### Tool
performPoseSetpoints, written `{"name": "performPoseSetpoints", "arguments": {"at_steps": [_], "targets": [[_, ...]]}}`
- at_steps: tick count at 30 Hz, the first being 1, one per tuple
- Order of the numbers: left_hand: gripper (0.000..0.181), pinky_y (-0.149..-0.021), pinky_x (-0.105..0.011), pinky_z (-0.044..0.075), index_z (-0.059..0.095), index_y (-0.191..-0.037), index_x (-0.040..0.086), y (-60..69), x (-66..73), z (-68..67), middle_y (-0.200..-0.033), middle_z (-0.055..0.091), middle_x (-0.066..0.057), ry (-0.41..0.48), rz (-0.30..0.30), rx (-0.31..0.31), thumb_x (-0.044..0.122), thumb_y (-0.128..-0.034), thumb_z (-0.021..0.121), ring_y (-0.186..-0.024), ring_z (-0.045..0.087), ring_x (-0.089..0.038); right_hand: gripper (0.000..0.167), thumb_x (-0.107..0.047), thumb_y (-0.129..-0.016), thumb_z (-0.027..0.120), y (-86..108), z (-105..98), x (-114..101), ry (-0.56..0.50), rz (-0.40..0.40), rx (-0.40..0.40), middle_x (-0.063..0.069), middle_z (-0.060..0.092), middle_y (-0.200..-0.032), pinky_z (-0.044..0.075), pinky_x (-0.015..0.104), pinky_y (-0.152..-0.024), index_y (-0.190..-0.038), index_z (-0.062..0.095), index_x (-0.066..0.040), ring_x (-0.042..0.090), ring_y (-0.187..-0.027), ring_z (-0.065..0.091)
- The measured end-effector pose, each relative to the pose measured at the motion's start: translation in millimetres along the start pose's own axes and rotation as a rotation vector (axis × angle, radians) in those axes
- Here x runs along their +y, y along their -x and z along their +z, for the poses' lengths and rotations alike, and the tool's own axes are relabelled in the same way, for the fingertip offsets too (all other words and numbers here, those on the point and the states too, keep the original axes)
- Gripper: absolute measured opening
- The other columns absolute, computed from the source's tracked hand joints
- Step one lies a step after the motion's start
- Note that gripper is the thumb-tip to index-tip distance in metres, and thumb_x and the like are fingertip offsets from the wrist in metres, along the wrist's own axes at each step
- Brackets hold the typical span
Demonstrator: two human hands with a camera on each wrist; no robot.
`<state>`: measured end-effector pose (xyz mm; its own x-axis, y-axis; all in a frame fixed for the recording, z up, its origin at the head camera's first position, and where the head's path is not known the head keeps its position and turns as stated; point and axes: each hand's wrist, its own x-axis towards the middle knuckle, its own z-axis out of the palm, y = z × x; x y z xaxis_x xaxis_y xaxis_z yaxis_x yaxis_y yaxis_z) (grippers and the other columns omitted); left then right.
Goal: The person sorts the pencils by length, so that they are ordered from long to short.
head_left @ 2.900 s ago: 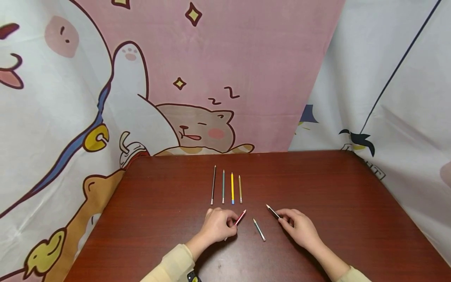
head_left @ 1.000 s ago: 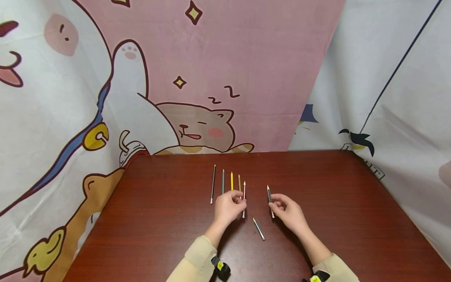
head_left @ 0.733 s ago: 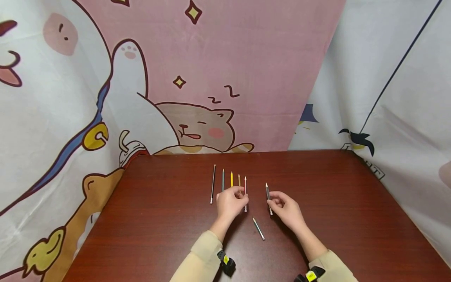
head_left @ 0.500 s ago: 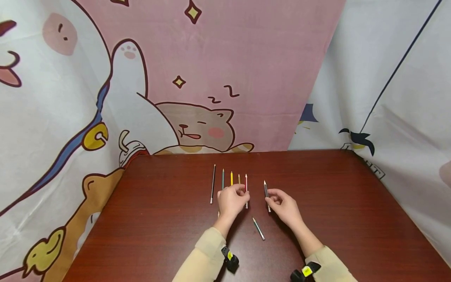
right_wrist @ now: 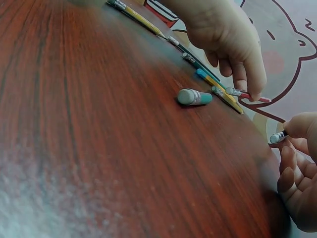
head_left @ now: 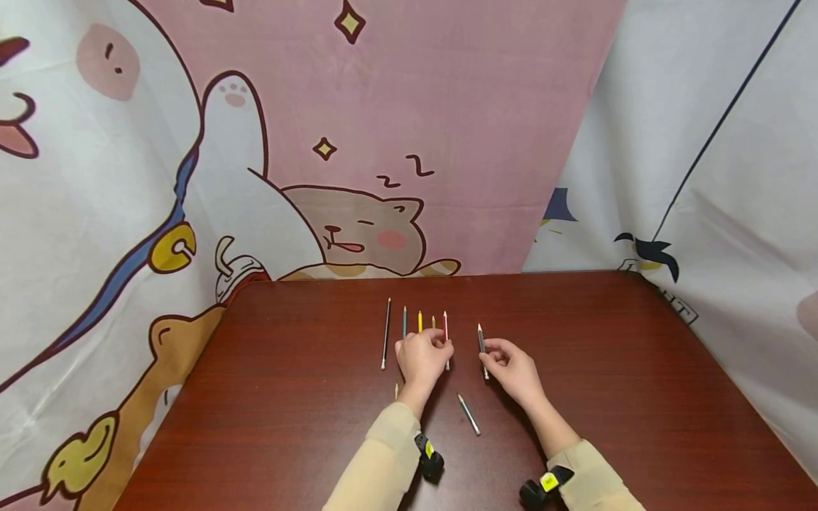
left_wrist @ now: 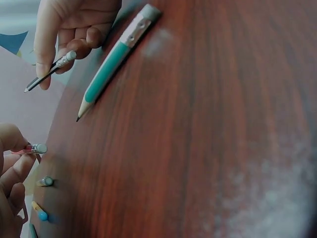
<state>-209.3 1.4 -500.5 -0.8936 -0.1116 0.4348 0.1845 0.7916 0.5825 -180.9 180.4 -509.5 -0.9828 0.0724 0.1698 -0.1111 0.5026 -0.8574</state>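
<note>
In the head view my left hand [head_left: 423, 356] pinches a red pencil [head_left: 445, 323] at the right end of a row of pencils. The row holds a black pencil [head_left: 386, 333], a teal pencil [head_left: 405, 323], a yellow pencil [head_left: 420, 321] and a tan pencil [head_left: 434, 321]; my left hand hides the lower parts of the last three. Farther right, my right hand [head_left: 516, 370] pinches a dark striped pencil [head_left: 482, 341], its tip pointing away. A short green pencil [head_left: 469, 414] lies slanted on the table between my forearms.
Another pencil, its tip [head_left: 396, 390] showing, lies mostly hidden behind my left wrist; it looks yellow in the right wrist view [right_wrist: 141, 19]. The brown table [head_left: 287, 397] ends at a cartoon-printed curtain [head_left: 486, 142].
My left hand has carried the red pencil forward to the row's right end and straightened it. My right hand has moved forward and left, turning the dark pencil to point away.
</note>
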Motion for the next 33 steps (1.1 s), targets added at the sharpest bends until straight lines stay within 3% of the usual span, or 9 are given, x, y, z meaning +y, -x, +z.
{"name": "performPoseSetpoints", "arguments": {"at_steps": [15,33], "targets": [[0.01,-0.079,-0.04,0.036,0.078,-0.08,0.021,-1.7,0.1,11.1,-0.062,0.064,0.013,-0.046,-0.015,-0.001,0.027,-0.0733,0.08,-0.072,0.058,-0.017,0.024,-0.011,-0.089,0.073,-4.0,0,4,0.003,0.021,-0.006,0.007,0.07,-0.083,0.047,0.022,-0.064,-0.111,0.069,-0.001,0.014,-0.073,0.063],[0.014,-0.074,-0.04,0.038,0.08,-0.084,0.024,-2.0,0.2,22.3,-0.071,0.071,0.01,-0.179,0.04,0.012,0.029,-0.0705,0.081,-0.076,0.062,-0.02,0.025,-0.011,-0.089,0.072,-5.7,0,6,-0.007,0.042,0.007,0.007,0.069,-0.082,0.047,0.022,-0.063,-0.112,0.069,-0.001,0.012,-0.072,0.063]]}}
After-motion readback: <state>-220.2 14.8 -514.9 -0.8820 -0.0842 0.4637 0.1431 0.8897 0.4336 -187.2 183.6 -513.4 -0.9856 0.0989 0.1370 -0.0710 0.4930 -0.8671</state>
